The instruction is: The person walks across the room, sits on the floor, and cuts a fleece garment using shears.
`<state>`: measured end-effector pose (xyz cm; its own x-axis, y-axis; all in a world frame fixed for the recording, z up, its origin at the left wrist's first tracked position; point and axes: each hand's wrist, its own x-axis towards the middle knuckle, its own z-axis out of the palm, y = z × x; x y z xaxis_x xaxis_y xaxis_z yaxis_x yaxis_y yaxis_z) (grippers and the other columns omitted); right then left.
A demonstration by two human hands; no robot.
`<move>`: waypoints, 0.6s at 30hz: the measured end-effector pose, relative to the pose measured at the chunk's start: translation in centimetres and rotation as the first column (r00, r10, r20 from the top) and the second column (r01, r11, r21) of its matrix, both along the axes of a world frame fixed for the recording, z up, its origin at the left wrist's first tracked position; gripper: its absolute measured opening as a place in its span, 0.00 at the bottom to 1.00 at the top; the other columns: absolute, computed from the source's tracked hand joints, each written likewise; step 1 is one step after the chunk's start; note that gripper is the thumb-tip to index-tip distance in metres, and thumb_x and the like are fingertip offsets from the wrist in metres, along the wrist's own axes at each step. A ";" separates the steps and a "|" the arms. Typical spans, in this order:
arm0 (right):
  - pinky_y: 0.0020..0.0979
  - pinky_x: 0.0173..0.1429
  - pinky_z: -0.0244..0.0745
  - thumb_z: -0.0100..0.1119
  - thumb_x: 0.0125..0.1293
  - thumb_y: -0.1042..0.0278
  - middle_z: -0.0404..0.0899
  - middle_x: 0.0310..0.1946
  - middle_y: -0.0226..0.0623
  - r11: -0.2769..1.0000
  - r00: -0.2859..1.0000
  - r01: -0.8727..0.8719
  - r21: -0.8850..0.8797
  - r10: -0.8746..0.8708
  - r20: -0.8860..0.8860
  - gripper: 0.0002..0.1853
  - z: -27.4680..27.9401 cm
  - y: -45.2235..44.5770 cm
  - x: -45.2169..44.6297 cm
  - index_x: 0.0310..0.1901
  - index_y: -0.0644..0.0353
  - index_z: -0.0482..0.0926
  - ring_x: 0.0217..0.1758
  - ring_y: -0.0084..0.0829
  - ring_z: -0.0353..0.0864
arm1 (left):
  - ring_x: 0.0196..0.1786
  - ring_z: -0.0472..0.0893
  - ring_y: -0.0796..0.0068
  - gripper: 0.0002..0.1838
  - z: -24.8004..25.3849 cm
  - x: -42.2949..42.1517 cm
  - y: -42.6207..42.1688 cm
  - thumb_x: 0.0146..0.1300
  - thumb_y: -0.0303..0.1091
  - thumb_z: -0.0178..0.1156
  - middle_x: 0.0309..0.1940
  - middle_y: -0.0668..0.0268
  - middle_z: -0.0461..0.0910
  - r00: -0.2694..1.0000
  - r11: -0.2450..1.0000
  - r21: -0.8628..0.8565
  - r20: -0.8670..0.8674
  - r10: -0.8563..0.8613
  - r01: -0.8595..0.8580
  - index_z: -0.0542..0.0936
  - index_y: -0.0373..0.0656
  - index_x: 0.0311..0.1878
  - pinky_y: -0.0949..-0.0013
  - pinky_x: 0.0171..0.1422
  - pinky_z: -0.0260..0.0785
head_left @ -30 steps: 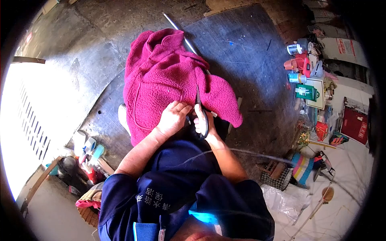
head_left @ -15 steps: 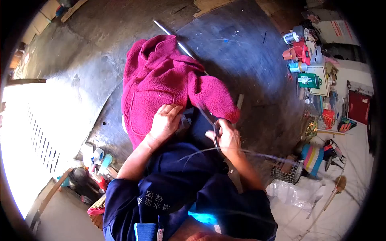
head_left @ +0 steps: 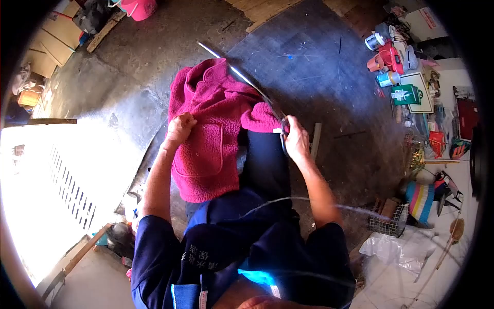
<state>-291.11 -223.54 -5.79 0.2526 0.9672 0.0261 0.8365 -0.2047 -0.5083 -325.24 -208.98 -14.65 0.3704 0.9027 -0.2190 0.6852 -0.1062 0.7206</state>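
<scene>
A magenta fleece garment (head_left: 206, 149) with a stitched pocket lies over my lap and legs. My left hand (head_left: 180, 129) is closed on the garment's left edge, beside the pocket. In my right hand (head_left: 297, 139) are dark-handled scissors (head_left: 283, 140), held at the garment's right part, their blades pointing up and away. A small white tag shows next to the scissors. Dark trousers (head_left: 267, 159) show below the right part of the fleece. A metal rod (head_left: 211, 50) sticks out beyond the garment on the floor.
Bottles, a red container (head_left: 393, 57) and a green box (head_left: 406, 95) line the right side. A wire basket (head_left: 393, 219), a striped item (head_left: 421, 201) and a clear plastic bag (head_left: 396, 250) sit lower right. A pink bucket (head_left: 141, 9) stands at the top left.
My left hand has moved from the garment's lower middle to its left edge. My right hand moved right, then up, with the scissors. The fleece is spread more over the left leg.
</scene>
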 end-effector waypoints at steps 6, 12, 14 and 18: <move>0.42 0.46 0.73 0.58 0.52 0.80 0.77 0.40 0.49 0.989 0.997 0.054 0.141 -0.047 -0.055 0.23 0.5 1.3 1.7 0.52 0.60 0.67 0.44 0.48 0.78 | 0.49 0.73 0.49 0.18 0.5 -1.2 -3.6 0.63 0.47 0.52 0.42 0.50 0.76 0.999 0.959 0.284 -0.041 0.017 -0.004 0.72 0.43 0.46 0.56 0.52 0.65; 0.41 0.48 0.72 0.59 0.50 0.81 0.77 0.40 0.48 0.970 0.997 0.051 0.239 -0.035 -0.072 0.24 2.1 4.6 3.0 0.52 0.61 0.68 0.44 0.48 0.78 | 0.33 0.78 0.46 0.21 2.7 -1.0 -4.4 0.62 0.52 0.52 0.25 0.52 0.78 0.969 0.949 0.314 -0.242 0.052 0.027 0.77 0.41 0.30 0.54 0.41 0.68; 0.39 0.48 0.73 0.62 0.49 0.79 0.77 0.42 0.49 0.965 0.991 0.099 0.243 -0.074 -0.109 0.26 3.6 3.9 3.7 0.52 0.61 0.69 0.46 0.47 0.78 | 0.26 0.76 0.48 0.20 5.7 -1.1 -4.1 0.61 0.44 0.56 0.20 0.50 0.74 0.992 0.924 0.376 -0.070 0.104 -0.070 0.74 0.38 0.21 0.54 0.34 0.67; 0.37 0.48 0.72 0.61 0.54 0.75 0.77 0.42 0.50 0.956 0.971 0.179 0.234 -0.134 -0.197 0.22 4.8 -1.8 5.5 0.52 0.61 0.71 0.45 0.46 0.78 | 0.23 0.74 0.54 0.16 16.7 -2.0 -7.1 0.60 0.39 0.57 0.19 0.55 0.73 0.983 0.865 0.467 -0.113 -0.146 0.182 0.75 0.40 0.20 0.57 0.29 0.66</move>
<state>-285.58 -225.34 -0.96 0.4226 0.8837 0.2011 0.6960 -0.1742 -0.6966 -327.27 -216.04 2.09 0.5221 0.8320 0.1877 0.6752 -0.5377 0.5050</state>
